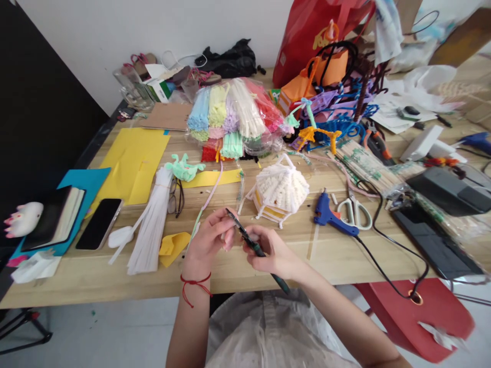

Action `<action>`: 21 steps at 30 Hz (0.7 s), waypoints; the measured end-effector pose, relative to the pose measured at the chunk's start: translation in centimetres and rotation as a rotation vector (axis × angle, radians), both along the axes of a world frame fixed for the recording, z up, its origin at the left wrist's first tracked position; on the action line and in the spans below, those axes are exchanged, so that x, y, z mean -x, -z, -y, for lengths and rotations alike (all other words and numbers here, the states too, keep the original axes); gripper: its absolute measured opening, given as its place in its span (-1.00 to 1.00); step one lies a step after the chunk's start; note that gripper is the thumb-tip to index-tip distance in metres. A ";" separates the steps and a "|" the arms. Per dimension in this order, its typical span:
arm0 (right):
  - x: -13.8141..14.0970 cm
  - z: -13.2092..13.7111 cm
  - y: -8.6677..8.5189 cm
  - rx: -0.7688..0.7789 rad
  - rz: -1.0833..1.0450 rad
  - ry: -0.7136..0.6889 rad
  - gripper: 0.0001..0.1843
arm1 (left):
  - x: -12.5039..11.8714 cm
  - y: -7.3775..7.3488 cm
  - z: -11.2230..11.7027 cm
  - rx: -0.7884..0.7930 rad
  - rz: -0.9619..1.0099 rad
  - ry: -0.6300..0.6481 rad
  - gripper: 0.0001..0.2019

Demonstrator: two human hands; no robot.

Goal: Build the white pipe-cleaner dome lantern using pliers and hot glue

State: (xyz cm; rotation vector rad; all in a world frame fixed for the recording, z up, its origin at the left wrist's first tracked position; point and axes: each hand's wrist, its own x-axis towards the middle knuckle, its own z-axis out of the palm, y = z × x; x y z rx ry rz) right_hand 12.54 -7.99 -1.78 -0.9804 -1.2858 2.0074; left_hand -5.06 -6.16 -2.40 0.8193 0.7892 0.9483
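Observation:
My right hand (273, 250) is closed around a slim, dark pliers-like tool (254, 246). Its thin tip points up and left, while the dark green handle end sticks out below my palm. Close by that tip, my left hand (210, 235) has its fingers curled together; whatever they pinch is hidden. A red cord circles the left wrist. Behind my left hand runs a long pink and green pipe cleaner (215, 184). Just beyond my right hand stands a small white and yellow house-like model (282, 189) with a fuzzy ribbed roof and a loop on top.
A blue glue gun (332, 217) and white-handled scissors (355, 212) lie right, with a cable trailing over the edge. White strips (151, 230), a phone (99, 224) and yellow sheets (134, 158) are left. Bagged pipe cleaners (233, 112) and a red bag (303, 41) stand behind.

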 end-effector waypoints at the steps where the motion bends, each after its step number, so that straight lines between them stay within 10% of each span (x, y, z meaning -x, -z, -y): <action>1: 0.0 0.0 0.1 0.026 -0.011 -0.010 -0.64 | 0.1 0.1 0.0 0.004 -0.012 -0.008 -0.66; 11: -1.3 0.0 0.4 0.019 0.108 -0.138 -0.59 | 3.7 0.7 -1.5 -0.025 -0.317 -0.012 -0.54; 21: 1.0 1.2 4.5 -0.833 1.048 -0.028 -0.34 | 4.6 2.3 -2.3 -0.474 -0.963 -0.597 -0.85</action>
